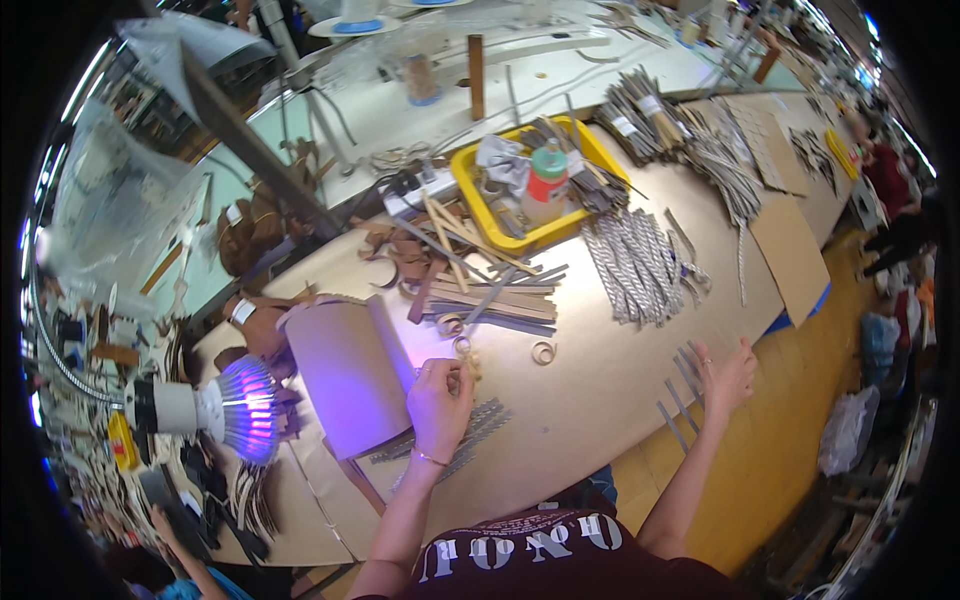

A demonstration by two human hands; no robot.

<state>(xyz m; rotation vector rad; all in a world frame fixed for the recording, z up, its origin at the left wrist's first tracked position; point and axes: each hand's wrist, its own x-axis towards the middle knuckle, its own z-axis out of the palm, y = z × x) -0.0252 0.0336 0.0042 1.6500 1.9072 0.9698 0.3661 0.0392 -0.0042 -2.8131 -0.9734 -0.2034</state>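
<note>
My left hand (440, 395) is closed above the worktable, its fingertips pinched together near a small pale curl (474, 366). Whether that curl is in the fingers or lies behind them, I cannot tell. Beneath this wrist are grey braided strips (480, 430). A brown sheet with a curved edge (345, 375) lies just left of the hand. My right hand (726, 376) is off the table's near right edge, its fingers apart and nothing visible in them. Several narrow grey strips (679, 400) stick out past the edge beside it. Rolled beige tape (543, 353) rests between the hands.
A yellow tray (515, 243) holds a green-topped bottle (546, 180), cloth and strips. Braided pieces (640, 265), loose flat strips (500, 300) and bundled strips (640, 115) cover the table. A lamp (240, 410) glows purple at left. Cardboard (790, 255) lies at the right edge.
</note>
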